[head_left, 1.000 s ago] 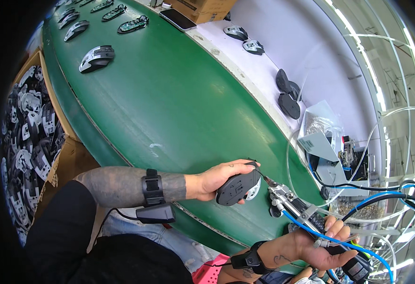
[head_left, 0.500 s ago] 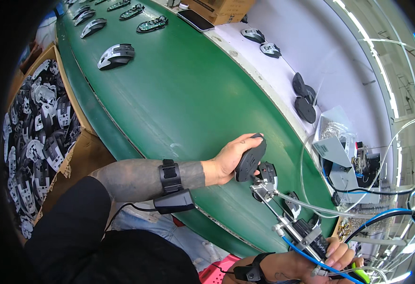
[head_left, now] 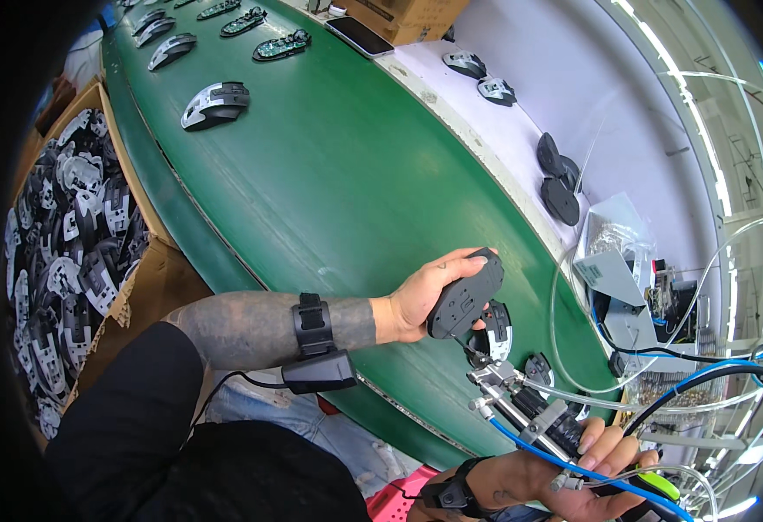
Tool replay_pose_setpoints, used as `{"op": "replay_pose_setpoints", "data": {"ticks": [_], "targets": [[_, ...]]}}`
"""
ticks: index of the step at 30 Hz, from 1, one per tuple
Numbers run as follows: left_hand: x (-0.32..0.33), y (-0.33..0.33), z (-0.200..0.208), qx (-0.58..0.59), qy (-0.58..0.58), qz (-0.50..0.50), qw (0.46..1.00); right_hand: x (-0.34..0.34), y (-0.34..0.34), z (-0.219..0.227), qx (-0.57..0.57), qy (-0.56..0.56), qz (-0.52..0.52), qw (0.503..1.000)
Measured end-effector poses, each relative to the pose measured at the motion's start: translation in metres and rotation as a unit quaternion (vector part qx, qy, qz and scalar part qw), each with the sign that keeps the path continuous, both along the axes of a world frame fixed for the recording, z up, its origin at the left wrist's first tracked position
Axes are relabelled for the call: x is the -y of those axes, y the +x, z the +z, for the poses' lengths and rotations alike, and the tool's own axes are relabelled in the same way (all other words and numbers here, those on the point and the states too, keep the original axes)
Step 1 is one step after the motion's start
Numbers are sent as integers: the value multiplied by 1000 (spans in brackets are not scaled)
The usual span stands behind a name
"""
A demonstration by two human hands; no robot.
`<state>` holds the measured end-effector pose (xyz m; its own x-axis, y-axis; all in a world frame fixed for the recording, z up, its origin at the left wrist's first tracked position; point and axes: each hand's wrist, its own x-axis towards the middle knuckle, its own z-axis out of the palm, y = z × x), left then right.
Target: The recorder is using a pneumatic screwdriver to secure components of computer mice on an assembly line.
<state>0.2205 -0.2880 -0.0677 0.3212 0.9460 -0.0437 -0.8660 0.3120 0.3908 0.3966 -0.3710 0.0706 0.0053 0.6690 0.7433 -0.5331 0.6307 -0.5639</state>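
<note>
While I stand here, the green belt (head_left: 338, 191) takes up most of the view, curving away past the person. Beside its left edge sits an open cardboard box (head_left: 166, 277), heaped with black and pale grey mouse shells (head_left: 81, 217).

A powered screwdriver (head_left: 558, 432) trailing blue and clear hoses slants over the near right part of the belt. The right hand (head_left: 568, 498) has its fingers curled around the rear of the tool's body. At the far end of the belt, a brown carton (head_left: 408, 17) stands on the pale ledge (head_left: 477, 143).

The left hand (head_left: 421, 296) pinches a black computer mouse (head_left: 468, 296) between thumb and fingers, closed narrow around its sides. That mouse is raised over the belt, its flat underside turned up, and the driver's tip is at its lower end; I can't tell whether the tip touches.

A dark phone (head_left: 360, 36) lies near the carton. On the belt, a grey-and-black mouse (head_left: 496, 332) rests just beyond the held one, and another (head_left: 215, 106) sits well apart, farther up. Smaller still, a green circuit board (head_left: 281, 46) lies in a black base near the phone.
</note>
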Motion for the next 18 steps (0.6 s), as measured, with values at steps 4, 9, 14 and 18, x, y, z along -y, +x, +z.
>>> {"op": "replay_pose_setpoints", "data": {"ticks": [4,9,14,18], "targets": [[2,2,0,35,4,-17,999,-3,-8,-2,-14,7,-12,1000],[0,3,-2,17,-7,-10,1000,-7,-3,-6,-11,-3,-68,998],[-7,-2,0,-270,-94,115,951,3,12,10,-8,25,-7,1000],[-7,-3,-2,-194,-104,88,972,10,21,24,45,31,1,998]]}}
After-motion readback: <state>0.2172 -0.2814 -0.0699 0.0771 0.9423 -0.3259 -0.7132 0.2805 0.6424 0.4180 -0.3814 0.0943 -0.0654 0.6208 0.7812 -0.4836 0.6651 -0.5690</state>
